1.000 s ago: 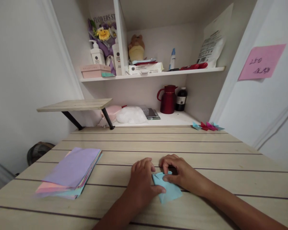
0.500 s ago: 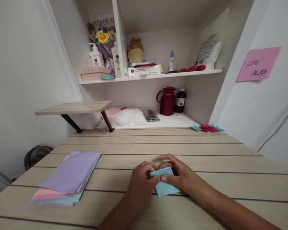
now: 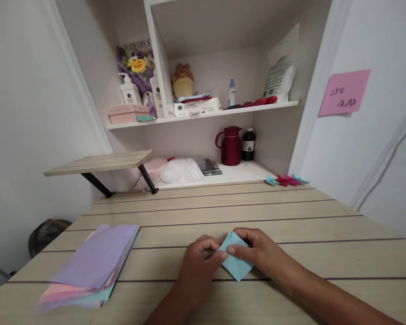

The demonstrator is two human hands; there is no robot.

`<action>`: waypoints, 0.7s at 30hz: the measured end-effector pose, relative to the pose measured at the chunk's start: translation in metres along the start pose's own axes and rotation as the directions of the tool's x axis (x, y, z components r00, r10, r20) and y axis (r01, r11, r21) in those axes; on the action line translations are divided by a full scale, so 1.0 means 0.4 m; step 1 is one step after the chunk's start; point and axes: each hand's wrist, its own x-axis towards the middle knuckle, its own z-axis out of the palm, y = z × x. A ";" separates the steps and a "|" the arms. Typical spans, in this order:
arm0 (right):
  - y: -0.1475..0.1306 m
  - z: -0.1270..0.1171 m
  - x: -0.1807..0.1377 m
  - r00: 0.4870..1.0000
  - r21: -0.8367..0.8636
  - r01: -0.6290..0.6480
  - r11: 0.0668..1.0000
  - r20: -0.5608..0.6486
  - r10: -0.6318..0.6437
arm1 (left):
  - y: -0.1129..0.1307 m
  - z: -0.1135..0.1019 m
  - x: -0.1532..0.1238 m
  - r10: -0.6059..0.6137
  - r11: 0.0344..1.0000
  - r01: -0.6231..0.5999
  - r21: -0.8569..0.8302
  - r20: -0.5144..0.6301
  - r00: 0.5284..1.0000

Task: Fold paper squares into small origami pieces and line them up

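Note:
A folded piece of light blue paper [image 3: 238,266], turned like a diamond, is held just above or on the wooden table in front of me. My left hand [image 3: 203,259] pinches its left corner between thumb and fingers. From the right, my right hand [image 3: 253,248] grips it, with the thumb lying across the front and the fingers behind the upper edge. The fingertips behind the paper are partly hidden. To the left lies a stack of coloured paper sheets [image 3: 94,257], a purple one on top.
Several small folded paper pieces [image 3: 286,180], blue, red and pink, stand along the table's back right edge. A small raised wooden shelf [image 3: 101,161] on black brackets is at the back left. Behind, a cabinet holds a red jug [image 3: 231,146] and a dark bottle [image 3: 248,144].
The blue paper has turned into a diamond position between my hands. The right fingers have closed in behind its upper edge. My view has tilted and shifted slightly.

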 end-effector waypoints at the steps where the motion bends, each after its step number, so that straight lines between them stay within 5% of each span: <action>1: -0.004 0.002 -0.003 1.000 0.031 0.001 1.000 0.002 -0.002 | -0.001 -0.003 0.002 -0.014 0.999 0.014 -0.032 -0.013 1.000; 9: -0.011 0.032 0.000 0.999 0.276 0.020 0.961 -0.039 -0.010 | -0.046 -0.019 0.023 -0.129 0.968 0.083 -0.236 -0.189 0.974; 17: -0.009 0.021 -0.002 0.994 0.244 0.023 0.969 -0.113 0.006 | -0.050 0.009 0.016 -0.151 0.962 0.119 -0.246 -0.116 0.982; 21: -0.003 0.011 0.001 0.992 0.145 0.023 0.989 -0.128 -0.004 | -0.034 0.012 0.004 -0.064 0.986 0.045 -0.160 -0.114 0.991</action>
